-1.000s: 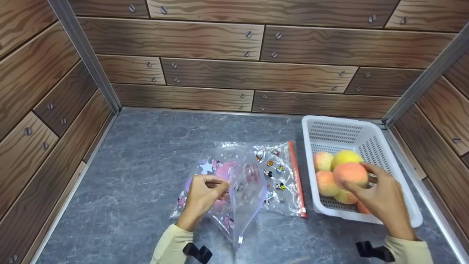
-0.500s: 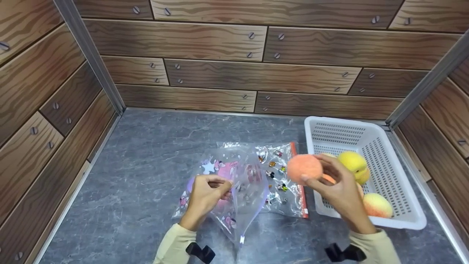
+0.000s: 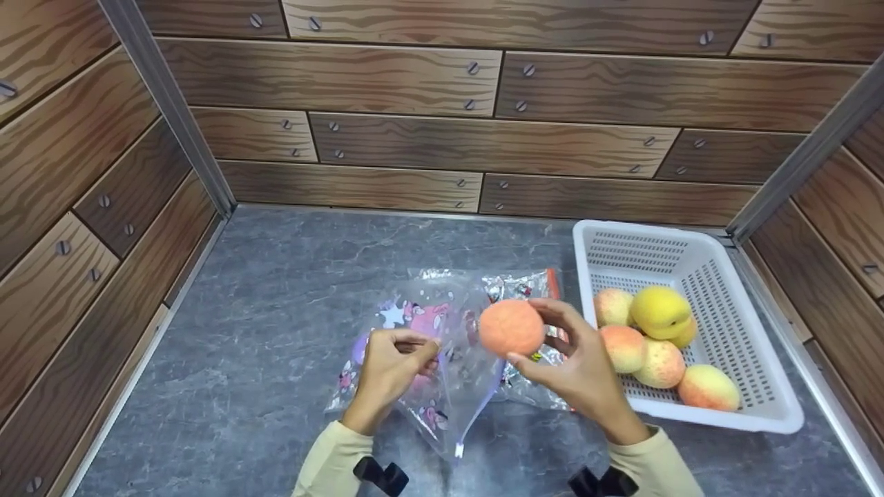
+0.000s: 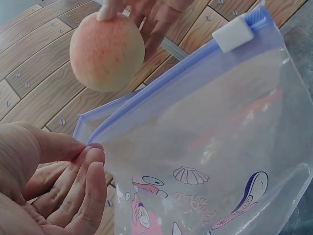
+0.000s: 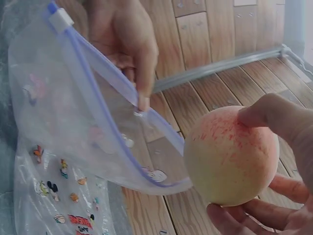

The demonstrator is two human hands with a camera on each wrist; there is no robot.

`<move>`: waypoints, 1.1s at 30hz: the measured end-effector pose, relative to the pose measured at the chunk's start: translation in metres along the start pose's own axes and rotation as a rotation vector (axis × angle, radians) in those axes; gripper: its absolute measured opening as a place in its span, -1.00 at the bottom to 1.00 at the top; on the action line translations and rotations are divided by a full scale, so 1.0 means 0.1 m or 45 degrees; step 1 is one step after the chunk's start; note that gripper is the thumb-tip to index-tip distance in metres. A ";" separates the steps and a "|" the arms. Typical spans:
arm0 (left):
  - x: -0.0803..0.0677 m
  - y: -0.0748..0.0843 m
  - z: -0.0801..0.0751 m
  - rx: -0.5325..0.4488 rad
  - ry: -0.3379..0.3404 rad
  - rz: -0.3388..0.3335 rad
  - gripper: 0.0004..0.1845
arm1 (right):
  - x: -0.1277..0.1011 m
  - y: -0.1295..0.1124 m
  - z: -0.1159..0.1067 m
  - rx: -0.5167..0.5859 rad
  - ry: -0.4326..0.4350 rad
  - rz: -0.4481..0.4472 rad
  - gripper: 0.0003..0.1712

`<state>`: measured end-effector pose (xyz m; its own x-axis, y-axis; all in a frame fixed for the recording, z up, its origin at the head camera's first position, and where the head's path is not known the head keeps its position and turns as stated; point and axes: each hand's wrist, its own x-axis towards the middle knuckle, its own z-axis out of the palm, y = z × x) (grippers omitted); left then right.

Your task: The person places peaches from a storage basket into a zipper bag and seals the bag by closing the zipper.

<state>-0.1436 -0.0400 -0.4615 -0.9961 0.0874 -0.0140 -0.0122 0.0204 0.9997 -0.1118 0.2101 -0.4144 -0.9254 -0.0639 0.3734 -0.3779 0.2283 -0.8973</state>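
My right hand (image 3: pixel 580 366) grips an orange-pink peach (image 3: pixel 512 328) (image 4: pixel 106 51) (image 5: pixel 230 155) and holds it just above the open mouth of a clear zip bag (image 3: pixel 442 359) (image 4: pixel 205 147) (image 5: pixel 83 127) with cartoon prints and a purple zip strip. My left hand (image 3: pixel 394 366) pinches the near lip of that bag between thumb and fingertips (image 4: pixel 93 149) and holds it up off the grey table (image 3: pixel 276 290). A second printed zip bag (image 3: pixel 532 290) with an orange strip lies flat beneath, partly hidden by the peach and my right hand.
A white perforated basket (image 3: pixel 732 331) stands at the right with several peaches (image 3: pixel 656 338) in it. Wood-patterned walls (image 3: pixel 442 117) close the table in at the back and both sides.
My right hand lifted one peach out of the basket and carried it left, over the open bag. My left hand kept pinching the bag's lip in the same place.
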 end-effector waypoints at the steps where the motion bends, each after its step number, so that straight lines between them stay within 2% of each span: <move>1: 0.00 0.00 0.00 0.001 0.002 0.004 -0.87 | 0.00 0.01 0.02 -0.007 -0.008 -0.003 -0.13; 3: 0.00 0.00 0.00 -0.003 0.005 0.009 -0.88 | -0.01 0.02 0.06 -0.031 -0.029 -0.031 -0.11; 6: 0.00 0.00 0.00 -0.014 0.006 0.011 -0.89 | -0.01 0.05 0.11 -0.133 -0.062 -0.145 -0.11; 10: 0.00 0.01 0.00 -0.024 0.001 0.015 -0.89 | 0.00 0.10 0.15 -0.411 -0.025 -0.358 -0.12; 13: 0.00 0.01 -0.01 -0.020 0.000 0.010 -0.88 | 0.00 0.13 0.18 -0.548 -0.008 -0.424 -0.10; 18: 0.00 0.01 -0.01 -0.019 -0.004 -0.003 -0.87 | 0.00 0.18 0.22 -0.597 -0.059 -0.407 -0.07; 33: -0.01 0.01 -0.02 -0.017 -0.033 -0.016 -0.87 | 0.01 0.22 0.24 -0.647 -0.095 -0.373 -0.06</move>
<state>-0.1428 -0.0423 -0.4599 -0.9932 0.1133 -0.0269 -0.0261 0.0084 0.9996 -0.1217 0.1921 -0.4398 -0.7911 -0.2581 0.5546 -0.5740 0.6265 -0.5272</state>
